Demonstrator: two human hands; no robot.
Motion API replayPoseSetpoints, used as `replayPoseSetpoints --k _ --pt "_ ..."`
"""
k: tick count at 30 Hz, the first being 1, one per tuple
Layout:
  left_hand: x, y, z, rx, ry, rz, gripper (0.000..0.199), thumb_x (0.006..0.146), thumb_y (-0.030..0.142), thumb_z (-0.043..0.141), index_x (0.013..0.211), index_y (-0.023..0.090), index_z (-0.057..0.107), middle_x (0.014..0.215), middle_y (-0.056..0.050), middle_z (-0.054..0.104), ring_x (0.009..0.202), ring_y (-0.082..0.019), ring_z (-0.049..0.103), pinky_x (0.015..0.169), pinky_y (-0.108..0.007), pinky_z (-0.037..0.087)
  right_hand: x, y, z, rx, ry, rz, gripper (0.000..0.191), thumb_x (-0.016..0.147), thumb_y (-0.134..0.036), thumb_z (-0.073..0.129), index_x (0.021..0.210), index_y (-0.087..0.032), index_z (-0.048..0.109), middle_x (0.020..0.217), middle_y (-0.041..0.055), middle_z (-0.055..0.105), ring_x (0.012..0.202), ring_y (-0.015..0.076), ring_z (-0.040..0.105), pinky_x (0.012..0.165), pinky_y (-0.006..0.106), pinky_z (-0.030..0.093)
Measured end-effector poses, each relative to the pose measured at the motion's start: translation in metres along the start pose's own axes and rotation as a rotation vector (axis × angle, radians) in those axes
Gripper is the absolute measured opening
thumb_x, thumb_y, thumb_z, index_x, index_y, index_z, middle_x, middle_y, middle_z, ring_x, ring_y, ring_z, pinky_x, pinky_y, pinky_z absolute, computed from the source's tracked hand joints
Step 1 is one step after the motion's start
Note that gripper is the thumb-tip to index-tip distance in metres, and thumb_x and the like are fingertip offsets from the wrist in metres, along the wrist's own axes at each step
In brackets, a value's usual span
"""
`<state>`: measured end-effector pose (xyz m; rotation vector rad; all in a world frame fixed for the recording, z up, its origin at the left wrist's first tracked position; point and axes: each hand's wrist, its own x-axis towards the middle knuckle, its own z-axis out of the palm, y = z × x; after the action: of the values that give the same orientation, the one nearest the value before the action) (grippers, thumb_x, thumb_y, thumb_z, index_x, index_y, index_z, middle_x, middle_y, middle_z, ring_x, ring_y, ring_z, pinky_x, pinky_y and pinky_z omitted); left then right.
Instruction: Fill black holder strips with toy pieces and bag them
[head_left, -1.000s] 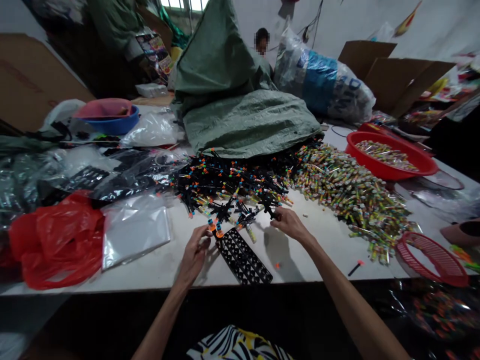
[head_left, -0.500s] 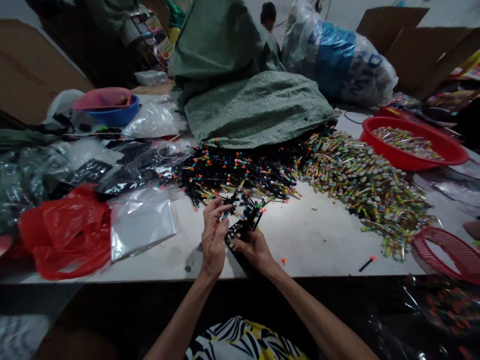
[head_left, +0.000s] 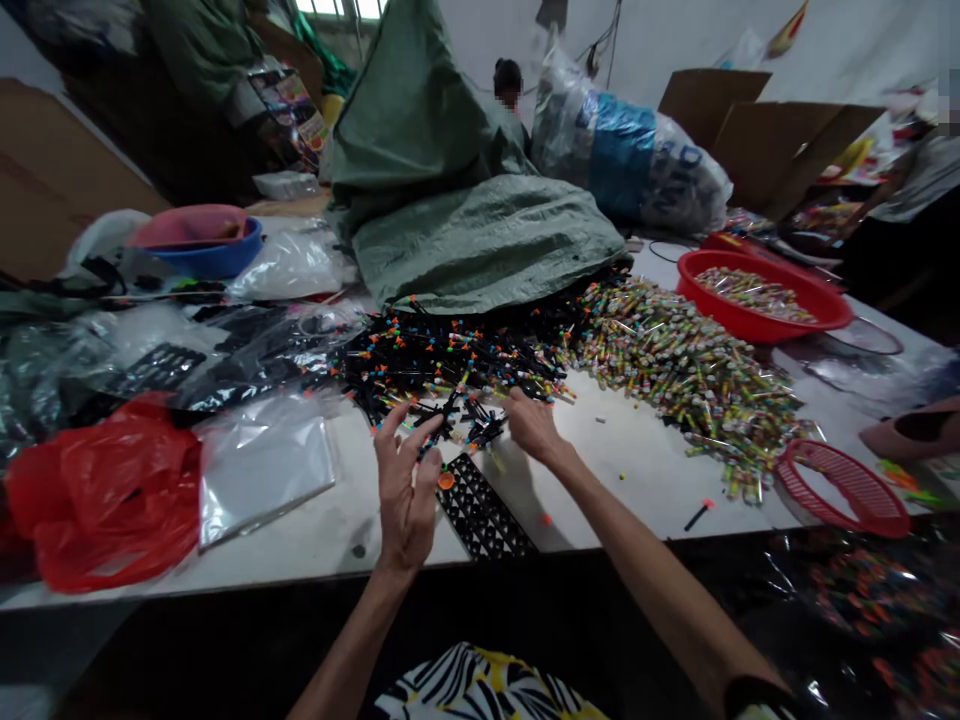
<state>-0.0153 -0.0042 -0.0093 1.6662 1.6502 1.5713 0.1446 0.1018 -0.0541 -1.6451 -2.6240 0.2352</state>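
My left hand (head_left: pixel 405 495) is raised above the white table (head_left: pixel 615 490) with its fingers spread, close to a black lattice strip (head_left: pixel 480 510) lying flat. An orange tip (head_left: pixel 446 481) on the strip sits just by my thumb. My right hand (head_left: pixel 532 425) reaches forward, its fingertips at the edge of a heap of black plastic pieces with coloured tips (head_left: pixel 442 365). Whether those fingers pinch a piece is hidden. Beyond that heap lies a broad spread of small wrapped sticks (head_left: pixel 682 370).
A red basin of wrapped sticks (head_left: pixel 757 290) stands at the right, with a red mesh lid (head_left: pixel 844 490) nearer. Left lie a red plastic bag (head_left: pixel 105 500), clear bags and stacked bowls (head_left: pixel 202 240). A green tarp sack (head_left: pixel 480 240) rises behind the heap. The table's front edge runs below my forearms.
My hands have come apart. The lattice strip, held between them half a second ago, now lies on the table, and my right hand has moved forward to the heap.
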Motion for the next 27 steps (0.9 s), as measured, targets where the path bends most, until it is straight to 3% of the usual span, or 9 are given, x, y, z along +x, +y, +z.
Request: replayPoseSetpoints --k 2,4,10,13,17,19,22,24,27 --pt "-0.002 0.003 0.001 0.08 -0.026 0.054 0.026 0.085 0.031 0.046 0.107 0.026 0.06 0.135 -0.003 0.036 0.127 -0.023 0.031 0.108 -0.04 0.022 0.016 0.02 -0.008 -0.118 0.003 0.075 0.033 0.08 0.0 0.036 0.1 -0.016 0.058 0.111 0.0129 0.054 0.088 0.02 0.06 0.069 0.028 0.042" --pt "-0.003 0.003 0.005 0.078 -0.052 0.038 0.025 0.085 0.029 0.045 0.105 0.026 0.061 0.135 -0.003 0.035 0.127 -0.022 0.03 0.108 -0.041 0.022 0.022 0.029 -0.01 -0.123 -0.003 0.045 0.032 0.082 -0.001 0.035 0.1 -0.015 0.057 0.111 0.014 0.053 0.091 0.021 0.058 0.071 0.028 0.041" --pt "-0.01 -0.001 0.012 -0.112 0.029 -0.049 0.031 0.086 0.023 0.039 0.108 0.026 0.059 0.14 0.001 0.03 0.13 -0.021 0.026 0.11 -0.039 0.019 -0.005 0.026 0.0 -0.032 0.068 0.048 0.021 0.082 -0.015 0.04 0.097 -0.013 0.054 0.102 0.0124 0.057 0.086 0.0209 0.057 0.069 0.028 0.038" --pt "-0.009 0.0 0.012 -0.113 0.024 -0.049 0.034 0.084 0.022 0.039 0.112 0.026 0.058 0.139 0.001 0.031 0.128 -0.021 0.029 0.11 -0.038 0.021 -0.01 0.022 0.006 0.263 0.09 0.114 0.02 0.074 -0.022 0.05 0.092 -0.015 0.053 0.085 0.0066 0.059 0.076 0.019 0.055 0.061 0.026 0.037" --pt "-0.007 0.001 0.006 -0.13 -0.014 -0.072 0.035 0.084 0.021 0.039 0.112 0.027 0.058 0.133 0.0 0.037 0.121 -0.019 0.037 0.107 -0.036 0.026 0.003 0.017 0.007 0.897 0.023 0.296 0.025 0.064 -0.019 0.053 0.088 -0.016 0.049 0.06 -0.0044 0.049 0.052 0.0113 0.047 0.046 0.021 0.032" --pt "-0.008 0.001 0.002 -0.126 -0.022 -0.086 0.035 0.084 0.021 0.039 0.112 0.028 0.058 0.132 0.0 0.039 0.121 -0.019 0.037 0.107 -0.035 0.026 0.008 0.01 0.006 1.128 0.007 0.306 0.03 0.062 -0.015 0.051 0.092 -0.016 0.048 0.057 -0.0071 0.045 0.045 0.0089 0.044 0.043 0.02 0.033" --pt "-0.01 0.002 -0.001 -0.116 -0.017 -0.095 0.035 0.085 0.022 0.039 0.114 0.028 0.057 0.133 0.001 0.038 0.124 -0.02 0.034 0.108 -0.034 0.024 0.002 -0.013 0.01 1.336 -0.053 0.171 0.036 0.059 -0.013 0.054 0.094 -0.016 0.049 0.058 -0.007 0.049 0.046 0.0089 0.046 0.045 0.02 0.037" --pt "-0.011 0.003 0.0 -0.117 -0.024 -0.105 0.036 0.085 0.022 0.038 0.116 0.028 0.056 0.134 0.001 0.037 0.125 -0.02 0.033 0.108 -0.036 0.024 -0.007 -0.031 0.02 1.33 -0.037 0.1 0.035 0.059 -0.013 0.057 0.093 -0.017 0.051 0.063 -0.0049 0.054 0.053 0.0104 0.05 0.05 0.021 0.041" --pt "-0.011 0.003 0.001 -0.12 -0.036 -0.114 0.038 0.085 0.022 0.038 0.119 0.028 0.054 0.134 0.0 0.036 0.125 -0.021 0.032 0.109 -0.037 0.024 -0.017 -0.051 0.038 1.118 0.082 0.071 0.034 0.065 -0.016 0.058 0.098 -0.019 0.049 0.072 -0.0021 0.059 0.063 0.0131 0.055 0.057 0.022 0.041"
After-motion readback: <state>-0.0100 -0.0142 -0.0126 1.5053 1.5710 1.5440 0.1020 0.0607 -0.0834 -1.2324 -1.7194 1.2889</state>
